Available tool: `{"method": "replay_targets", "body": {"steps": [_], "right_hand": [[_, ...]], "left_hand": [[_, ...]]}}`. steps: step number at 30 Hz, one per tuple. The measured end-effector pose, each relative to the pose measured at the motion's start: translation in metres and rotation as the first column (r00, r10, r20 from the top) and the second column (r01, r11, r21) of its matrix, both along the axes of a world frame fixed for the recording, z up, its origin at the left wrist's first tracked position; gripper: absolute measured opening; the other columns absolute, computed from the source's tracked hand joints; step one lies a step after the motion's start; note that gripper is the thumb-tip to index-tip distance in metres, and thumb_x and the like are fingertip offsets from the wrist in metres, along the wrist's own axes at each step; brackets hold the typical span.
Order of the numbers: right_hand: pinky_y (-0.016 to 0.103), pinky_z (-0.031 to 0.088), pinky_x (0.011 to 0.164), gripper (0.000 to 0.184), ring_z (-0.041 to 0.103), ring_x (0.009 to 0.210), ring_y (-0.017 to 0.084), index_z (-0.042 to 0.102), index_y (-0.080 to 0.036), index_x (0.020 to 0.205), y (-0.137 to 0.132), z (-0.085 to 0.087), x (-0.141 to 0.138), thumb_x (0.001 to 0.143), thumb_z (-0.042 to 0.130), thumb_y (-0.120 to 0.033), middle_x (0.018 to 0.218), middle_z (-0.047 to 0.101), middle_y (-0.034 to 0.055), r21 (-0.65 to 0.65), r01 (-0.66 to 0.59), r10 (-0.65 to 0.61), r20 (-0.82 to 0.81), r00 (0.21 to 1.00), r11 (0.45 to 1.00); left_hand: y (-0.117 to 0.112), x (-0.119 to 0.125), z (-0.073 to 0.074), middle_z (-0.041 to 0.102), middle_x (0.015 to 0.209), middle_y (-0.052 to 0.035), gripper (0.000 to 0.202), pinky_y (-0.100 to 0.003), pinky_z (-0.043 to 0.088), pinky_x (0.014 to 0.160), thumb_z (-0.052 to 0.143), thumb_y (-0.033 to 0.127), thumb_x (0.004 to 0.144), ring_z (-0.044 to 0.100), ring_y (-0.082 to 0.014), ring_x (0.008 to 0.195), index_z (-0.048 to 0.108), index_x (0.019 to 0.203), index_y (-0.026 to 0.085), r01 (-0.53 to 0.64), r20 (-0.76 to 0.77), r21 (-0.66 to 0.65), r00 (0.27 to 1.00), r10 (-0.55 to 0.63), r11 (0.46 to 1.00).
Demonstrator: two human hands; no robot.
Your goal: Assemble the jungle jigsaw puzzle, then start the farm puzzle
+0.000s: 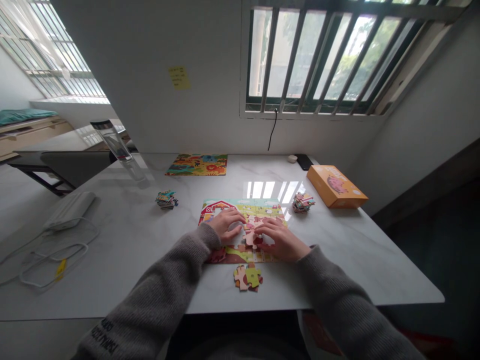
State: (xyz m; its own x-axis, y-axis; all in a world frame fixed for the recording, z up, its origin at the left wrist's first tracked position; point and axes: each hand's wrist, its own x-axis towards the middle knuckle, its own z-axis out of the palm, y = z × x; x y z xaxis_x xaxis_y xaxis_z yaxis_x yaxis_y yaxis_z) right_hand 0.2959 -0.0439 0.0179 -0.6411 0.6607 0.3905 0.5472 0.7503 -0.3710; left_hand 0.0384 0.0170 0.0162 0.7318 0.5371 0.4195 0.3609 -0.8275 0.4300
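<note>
A colourful farm jigsaw puzzle [243, 207] with a red barn lies on the white table [150, 260] in front of me. My left hand [226, 224] rests on its left part with fingers stretched flat. My right hand [279, 238] lies on its right part, fingertips pressing on a pinkish puzzle piece [250, 237] between the two hands. A few joined loose pieces [247, 277] sit just below the puzzle near the table's front edge. Both arms wear grey knit sleeves.
Small stacks of pieces sit to the left [166, 199] and to the right [303, 202]. An orange box [335, 186] lies at the right, a second finished puzzle [197, 164] at the back, a clear bottle [118, 147] and white cables [56, 250] at the left.
</note>
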Motion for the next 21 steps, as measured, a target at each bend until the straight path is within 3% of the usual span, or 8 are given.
{"method": "replay_targets", "body": {"steps": [4,9,15,21], "right_hand": [[0.045,0.048,0.096,0.029,0.058,0.111,0.027,0.067,-0.025,0.111,-0.001,-0.001,0.006,0.083,0.073,-0.023,0.109,0.071,0.0075,-0.009,0.042,-0.042,-0.037,0.998,0.999],[0.041,0.052,0.088,0.034,0.061,0.098,0.025,0.066,-0.024,0.116,-0.005,-0.001,0.028,0.084,0.075,-0.027,0.103,0.07,0.0076,-0.043,0.115,-0.117,-0.055,0.992,0.992],[0.042,0.051,0.095,0.029,0.061,0.104,0.025,0.067,-0.027,0.114,-0.009,-0.004,0.049,0.085,0.074,-0.028,0.108,0.072,0.006,-0.069,0.143,-0.147,-0.063,0.987,0.987],[0.047,0.048,0.1,0.025,0.061,0.107,0.026,0.068,-0.028,0.109,-0.01,-0.005,0.046,0.085,0.073,-0.024,0.114,0.072,0.0056,-0.077,0.12,-0.123,-0.035,0.992,0.99]], "left_hand": [[0.0,0.002,-0.003,0.071,0.108,-0.0058,0.019,-0.043,0.046,0.1,0.053,0.021,0.09,0.062,-0.0231,0.105,0.068,0.102,0.021,0.008,-0.061,0.021,0.998,-0.007,1.0],[-0.001,0.002,-0.004,0.07,0.109,-0.0062,0.019,-0.042,0.047,0.1,0.053,0.023,0.093,0.062,-0.0223,0.105,0.068,0.103,0.022,0.011,-0.083,0.006,0.996,-0.011,1.0],[-0.001,0.003,-0.004,0.07,0.108,-0.006,0.017,-0.041,0.046,0.1,0.053,0.023,0.093,0.061,-0.0216,0.104,0.069,0.101,0.022,0.011,-0.089,0.005,0.996,-0.01,1.0],[-0.008,0.035,0.005,0.069,0.104,-0.007,0.017,-0.039,0.05,0.092,0.053,0.027,0.093,0.062,-0.0221,0.1,0.067,0.1,0.021,0.042,-0.083,0.019,0.996,-0.04,0.999]]}}
